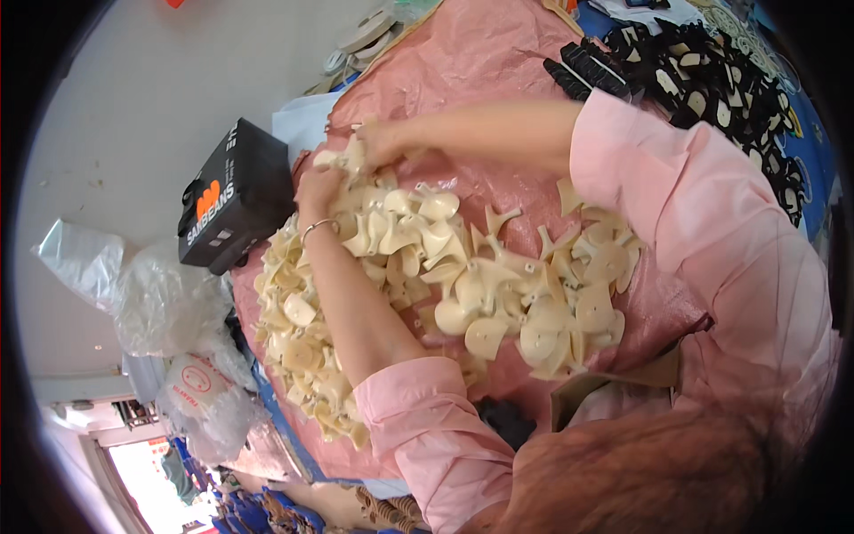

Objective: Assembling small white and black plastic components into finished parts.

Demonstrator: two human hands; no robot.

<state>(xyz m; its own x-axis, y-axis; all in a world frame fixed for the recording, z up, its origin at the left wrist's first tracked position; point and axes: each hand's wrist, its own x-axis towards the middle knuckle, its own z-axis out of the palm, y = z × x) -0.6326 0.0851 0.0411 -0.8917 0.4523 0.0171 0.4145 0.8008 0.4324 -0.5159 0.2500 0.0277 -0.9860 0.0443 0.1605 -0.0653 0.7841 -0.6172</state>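
Cream-coloured plastic pieces point(485, 285), each with rounded, blade-like lobes and a short stem, lie heaped on a pink sheet point(463, 62). At the far left end of the heap my two hands are close together. My left hand point(318, 187), with a bracelet at the wrist, is closed on a cream plastic piece point(329, 160). Just to its right, my right hand point(381, 142) has its fingers closed against another cream plastic piece point(356, 156). The fingertips are small and partly hidden, so the exact grip is unclear. My left forearm passes over the left part of the heap.
A black box point(236, 196) stands beyond the sheet's left edge, near clear plastic bags point(169, 298). Black strips with pale pieces point(703, 89) are piled at the far right. Rolls of tape or ribbon point(366, 34) lie at the far edge. A dark object point(505, 423) sits close to me.
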